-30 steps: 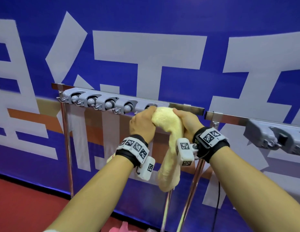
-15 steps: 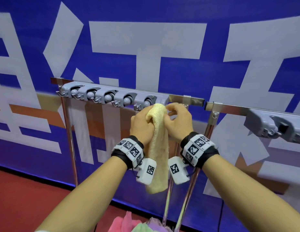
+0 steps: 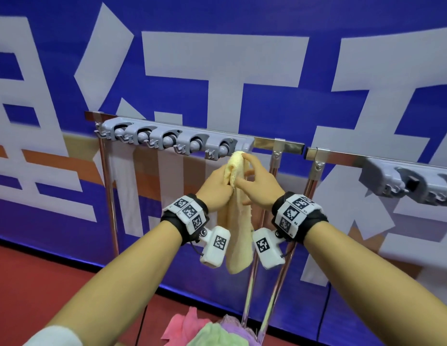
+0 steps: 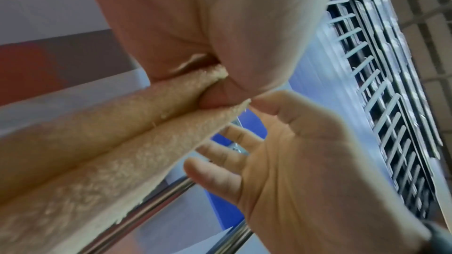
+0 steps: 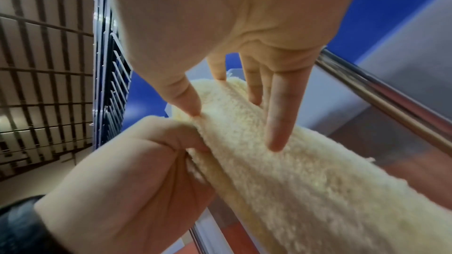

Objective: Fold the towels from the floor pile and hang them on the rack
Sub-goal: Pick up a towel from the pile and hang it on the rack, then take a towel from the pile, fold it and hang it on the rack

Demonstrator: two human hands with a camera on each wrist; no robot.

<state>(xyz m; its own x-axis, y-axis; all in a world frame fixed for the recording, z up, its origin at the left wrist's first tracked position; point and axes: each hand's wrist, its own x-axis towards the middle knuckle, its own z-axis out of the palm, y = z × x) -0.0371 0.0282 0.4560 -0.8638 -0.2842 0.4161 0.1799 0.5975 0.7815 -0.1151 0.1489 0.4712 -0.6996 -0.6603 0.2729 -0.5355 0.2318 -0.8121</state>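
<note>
So the yellow towel (image 3: 238, 221) is fluffy terry, folded into a long narrow strip, hanging straight down just below the grey clip bar (image 3: 172, 139) on the rack (image 3: 277, 145). Its top end sits right under the last clip on that bar's right end; can't tell if it's touching.

Left hand (image 3: 216, 187) has its fingers curled tight round the towel's upper part. Right hand (image 3: 258, 184) is looser: thumb and forefinger pinch the top edge, the other fingers lie straight along the cloth.

That bar is moulded plastic with five round roller clips. The rack itself is shiny chrome tube. A second grey clip bar (image 3: 404, 183) sits further right. Below the rack on the red floor (image 3: 30, 283): three crumpled towels (image 3: 207, 332), pink, green and purple.
</note>
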